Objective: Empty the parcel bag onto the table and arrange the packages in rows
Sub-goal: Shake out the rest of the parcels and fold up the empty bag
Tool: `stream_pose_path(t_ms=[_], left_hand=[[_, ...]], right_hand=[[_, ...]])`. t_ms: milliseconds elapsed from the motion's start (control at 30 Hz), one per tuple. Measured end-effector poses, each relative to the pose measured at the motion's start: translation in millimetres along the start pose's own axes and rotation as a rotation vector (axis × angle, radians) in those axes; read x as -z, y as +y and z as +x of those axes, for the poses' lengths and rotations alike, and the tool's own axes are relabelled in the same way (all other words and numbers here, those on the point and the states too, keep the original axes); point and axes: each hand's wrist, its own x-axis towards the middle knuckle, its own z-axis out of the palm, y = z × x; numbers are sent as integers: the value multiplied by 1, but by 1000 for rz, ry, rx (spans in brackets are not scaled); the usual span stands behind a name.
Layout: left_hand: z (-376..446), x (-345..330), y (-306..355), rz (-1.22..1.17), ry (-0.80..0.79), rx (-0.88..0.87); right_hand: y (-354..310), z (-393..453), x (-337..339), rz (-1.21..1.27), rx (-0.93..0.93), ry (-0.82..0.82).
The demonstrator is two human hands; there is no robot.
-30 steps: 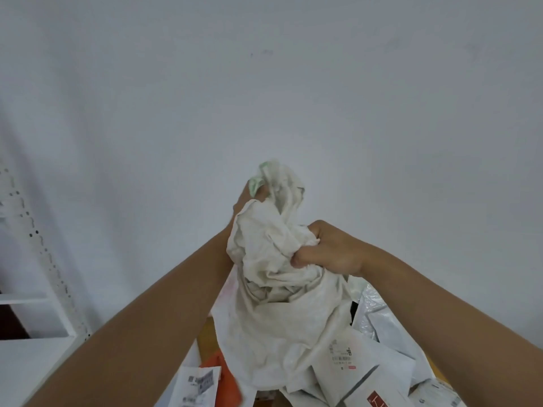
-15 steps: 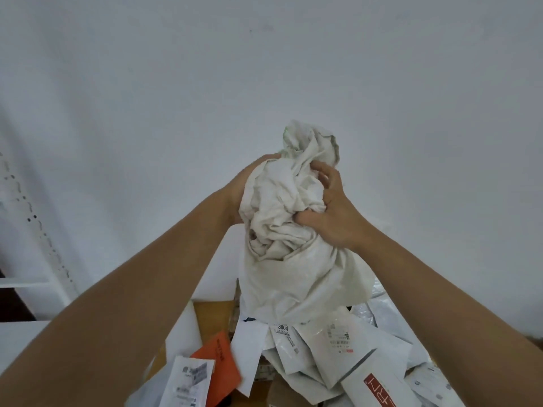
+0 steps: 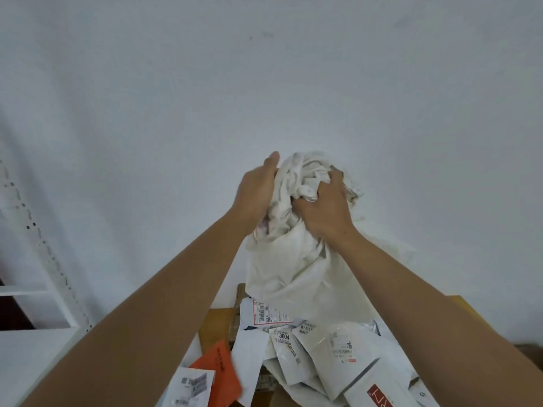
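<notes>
I hold the parcel bag (image 3: 296, 259) up in front of the white wall (image 3: 264, 83) with both hands. My left hand (image 3: 258, 192) presses against the bunched cloth at the top, its thumb pointing up and the rest of its fingers hidden behind the fabric, so I cannot tell how tightly they curl. The fingers (image 3: 332, 183) of my right hand (image 3: 326, 210) are curled into the crumpled folds and grip them firmly. The bag hangs limp below my hands, its lower edge reaching down to the pile of packages (image 3: 317, 353) lying on the desk (image 3: 217, 324). Whether anything is inside the bag I cannot see. In the heap lie white mailers with printed labels, one marked 3004 (image 3: 283, 336), and another with a red-bordered label (image 3: 271, 315) just under the bag's hem. An orange envelope (image 3: 219, 374) lies to the left of the heap, beside a white packet with barcodes (image 3: 191, 387). A white shelf unit (image 3: 44, 289) stands at far left.
</notes>
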Motion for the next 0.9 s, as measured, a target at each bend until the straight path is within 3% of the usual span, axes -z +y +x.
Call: stream_pose_path(t_ms=[67,100,167,267,367,467,533,600,733,900], left_hand=[[1,2,-12,184,362,-317],[-3,3,-18,258,430,-435],[-8,-1,-29,402,318,-459],[-16,-11,-36,662,-35,-263],[-14,-8,-32,689,-164,-133],[-5,3,-39,712,-237,-112],[-1,8,-48,665,-223,-154],[2,10,-55,445,-225,-216],[1,16,-56,206,-165,-229],[1,36,-59,22,-192,-151]], right_hand=[[1,6,4,44,-103,138],[0,9,7,77,-173,199],[-2,14,8,109,-305,248],[-9,11,3,80,-369,150],[-16,1,1,162,-397,40],[-17,-6,9,517,-533,-114],[-18,-11,17,537,-441,-254],[-17,-14,22,492,-350,-291],[-6,-18,37,485,-235,-269],[25,-9,56,69,-217,-129]])
